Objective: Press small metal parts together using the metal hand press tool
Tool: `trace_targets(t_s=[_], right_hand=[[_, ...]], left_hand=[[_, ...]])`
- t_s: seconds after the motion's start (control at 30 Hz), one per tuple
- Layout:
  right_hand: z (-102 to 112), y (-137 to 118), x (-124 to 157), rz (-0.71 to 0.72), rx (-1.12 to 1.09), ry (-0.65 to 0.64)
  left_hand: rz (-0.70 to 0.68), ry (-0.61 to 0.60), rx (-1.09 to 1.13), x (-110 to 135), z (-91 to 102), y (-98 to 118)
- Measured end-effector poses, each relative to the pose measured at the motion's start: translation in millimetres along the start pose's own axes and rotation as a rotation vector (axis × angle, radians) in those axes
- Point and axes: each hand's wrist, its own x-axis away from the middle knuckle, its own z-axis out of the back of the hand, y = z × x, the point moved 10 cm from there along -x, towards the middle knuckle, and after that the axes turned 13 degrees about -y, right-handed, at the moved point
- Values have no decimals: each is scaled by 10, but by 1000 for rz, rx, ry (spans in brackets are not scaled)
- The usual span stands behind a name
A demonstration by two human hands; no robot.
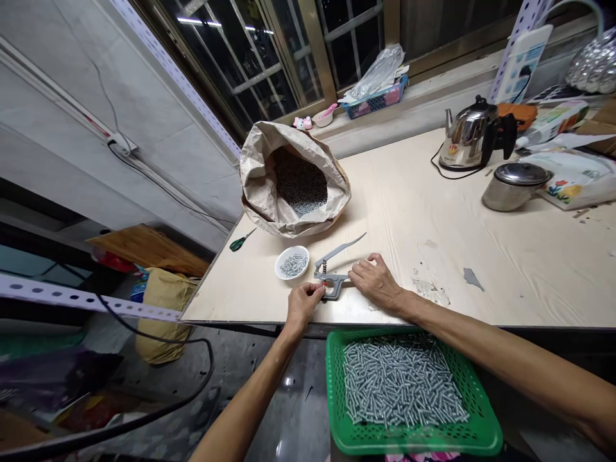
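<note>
A grey hand tool [337, 289] with a coil spring and a small red part rests near the table's front edge. Its upper lever [341, 249] stands raised at a slant. At the tool's jaw, my left hand [303, 307] is closed in a pinch beside the red part; what lies between the fingertips is too small to make out. My right hand [378, 282] has its fingers curled at the end of the tool's lower arm, gripping it. A white bowl [279, 266] of small metal screws or springs sits just behind my left hand.
A large paper sack [257, 170] holding many metal pieces lies open at the back left. Green-handled scissors [237, 244] lie by the left edge. Below the table edge is a green basket [337, 391] full of metal pieces. A kettle [469, 138] and lidded pot [505, 192] stand right.
</note>
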Motion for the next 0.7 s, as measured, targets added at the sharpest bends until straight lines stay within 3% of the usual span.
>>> trace_targets(t_s=[0.13, 0.33, 0.5, 0.7], right_hand=[[-10, -1, 5, -6, 6, 15], [-53, 8, 6, -4, -14, 2], [-187, -3, -27, 11, -86, -157], [-296, 70, 9, -37, -285, -355]], left_hand=[[20, -18, -61, -55, 8, -20], [125, -188, -7, -104, -74, -53], [322, -416, 213, -8, -248, -173], [472, -414, 280, 124, -282, -272]])
